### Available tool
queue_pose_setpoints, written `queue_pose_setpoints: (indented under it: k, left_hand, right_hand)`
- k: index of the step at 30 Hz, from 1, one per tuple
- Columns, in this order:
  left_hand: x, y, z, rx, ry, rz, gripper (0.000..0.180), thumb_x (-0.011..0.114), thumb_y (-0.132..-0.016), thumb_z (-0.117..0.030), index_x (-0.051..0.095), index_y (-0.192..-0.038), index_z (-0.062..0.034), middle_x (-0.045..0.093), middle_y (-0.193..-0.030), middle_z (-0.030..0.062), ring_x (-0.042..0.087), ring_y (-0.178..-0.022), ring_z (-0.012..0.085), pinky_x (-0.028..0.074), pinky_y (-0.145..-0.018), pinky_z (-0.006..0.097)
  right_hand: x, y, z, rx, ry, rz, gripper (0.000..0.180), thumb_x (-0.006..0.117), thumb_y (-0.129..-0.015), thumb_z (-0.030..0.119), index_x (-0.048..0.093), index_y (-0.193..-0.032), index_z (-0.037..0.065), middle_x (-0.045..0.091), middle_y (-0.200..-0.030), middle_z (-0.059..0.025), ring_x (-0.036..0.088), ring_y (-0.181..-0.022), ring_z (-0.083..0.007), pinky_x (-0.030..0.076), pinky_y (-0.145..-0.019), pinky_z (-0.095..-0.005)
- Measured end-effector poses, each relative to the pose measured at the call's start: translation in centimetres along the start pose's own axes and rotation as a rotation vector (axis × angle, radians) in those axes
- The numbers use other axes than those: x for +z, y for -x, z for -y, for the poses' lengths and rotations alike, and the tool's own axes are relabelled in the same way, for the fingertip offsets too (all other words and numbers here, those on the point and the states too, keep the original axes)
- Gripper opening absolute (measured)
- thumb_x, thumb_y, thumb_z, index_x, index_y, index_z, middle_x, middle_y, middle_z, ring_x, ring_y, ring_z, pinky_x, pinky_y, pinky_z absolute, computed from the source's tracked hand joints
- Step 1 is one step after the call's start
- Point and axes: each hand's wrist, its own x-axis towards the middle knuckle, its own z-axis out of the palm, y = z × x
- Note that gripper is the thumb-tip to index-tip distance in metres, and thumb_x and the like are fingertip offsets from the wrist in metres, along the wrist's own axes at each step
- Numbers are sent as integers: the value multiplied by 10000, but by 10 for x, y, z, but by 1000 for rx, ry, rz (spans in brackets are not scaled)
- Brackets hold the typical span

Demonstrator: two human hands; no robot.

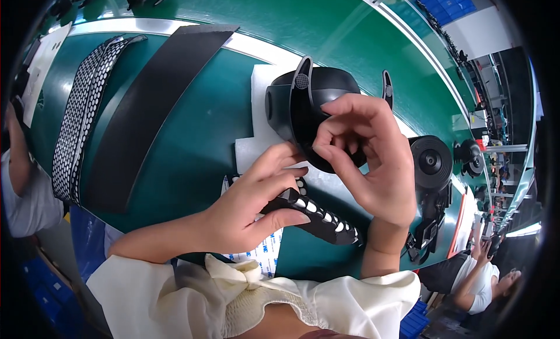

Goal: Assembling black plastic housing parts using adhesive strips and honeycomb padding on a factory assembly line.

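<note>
My left hand (248, 208) is closed round a black strip (332, 227) studded with white oval dots. Its thumb lies along the strip's near side, and the fingers reach toward the black device. My right hand (379, 158) is bent into a pinch in front of the device, thumb and index fingertip together. Anything between those fingertips is too small to make out. The rounded black device (332, 79), with two upright arms bearing small mesh discs, stands on a white pad (260, 122). The right hand covers part of its front.
To the left on the green table (195, 129) lie a long black sheet (154, 106) and a strip with many white dots (87, 106). White printed backing paper (265, 254) is near my body. A round black part (430, 161) sits at right. Other people are at both sides.
</note>
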Motion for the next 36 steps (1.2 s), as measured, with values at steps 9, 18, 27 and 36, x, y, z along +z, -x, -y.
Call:
queue_pose_setpoints:
  k: [9, 18, 27, 36]
  left_hand:
    - [-2, 2, 3, 11, 8, -4, 227, 617, -762, -74, 451, -879, 27, 296, -1180, 219, 379, -1101, 352, 312, -950, 385]
    - [-4, 1, 1, 28, -16, 12, 227, 623, -755, -68, 456, -863, 42, 291, -1162, 203, 380, -1080, 340, 322, -957, 387]
    - [-7, 2, 1, 3, -91, 36, 239, 628, -751, -67, 461, -880, 44, 300, -1157, 190, 386, -1058, 314, 337, -905, 357]
    - [-11, -1, -3, -86, 19, 58, 195, 604, -752, -43, 462, -865, 28, 286, -1207, 224, 376, -1124, 340, 298, -962, 397]
  right_hand:
    - [2, -2, -4, -65, 84, 14, 356, 600, -677, -109, 465, -992, -16, 586, -776, -51, 519, -648, -47, 369, -557, -148]
    - [15, 5, 2, -438, 540, -93, 339, 588, -641, 24, 530, -973, -14, 560, -778, -39, 540, -654, -154, 381, -579, -256]
    - [5, 12, 7, -571, 901, -34, 368, 592, -648, 117, 595, -1002, 15, 633, -844, -56, 587, -775, -124, 391, -615, -218]
    - [-30, 10, -18, -110, 199, -127, 100, 605, -672, -43, 579, -753, 9, 511, -1051, -143, 514, -929, -261, 414, -778, -322]
